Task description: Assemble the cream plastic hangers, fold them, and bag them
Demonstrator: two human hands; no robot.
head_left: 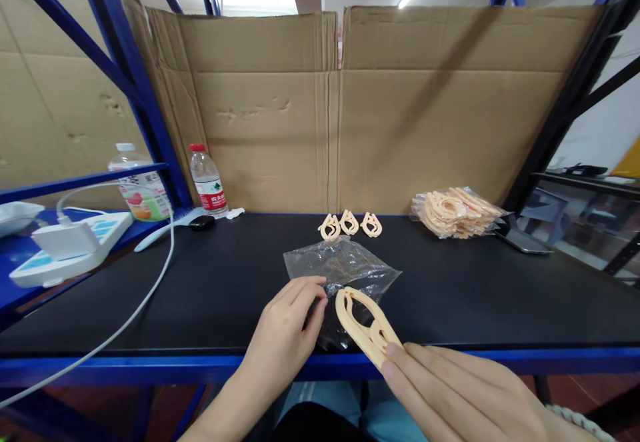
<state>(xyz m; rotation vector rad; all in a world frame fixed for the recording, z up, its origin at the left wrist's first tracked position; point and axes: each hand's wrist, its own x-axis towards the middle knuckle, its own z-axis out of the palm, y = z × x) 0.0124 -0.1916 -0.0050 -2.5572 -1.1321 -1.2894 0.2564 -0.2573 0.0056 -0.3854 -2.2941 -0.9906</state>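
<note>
My right hand (465, 389) grips a beige plastic folding hanger (367, 325), folded up, by its near end. Its far end points up and left, over the front part of a clear plastic bag (345, 265). At the bag's left edge, my left hand (293, 319) is pinched on the film, thumb and fingers close together. The bag lies crumpled on the black tabletop, its lower end reaching the front edge. Just behind it, three more beige folded hangers (349, 223) stand in a row near the cardboard.
Bagged beige hangers (456, 212) are piled at the back right, beside a dark flat object (525, 237). At the back left stand a red-capped water bottle (208, 182) and a larger bottle (143, 185). A white cable (150, 289) runs from the power strip (75, 245). Cardboard (265, 115) walls the back.
</note>
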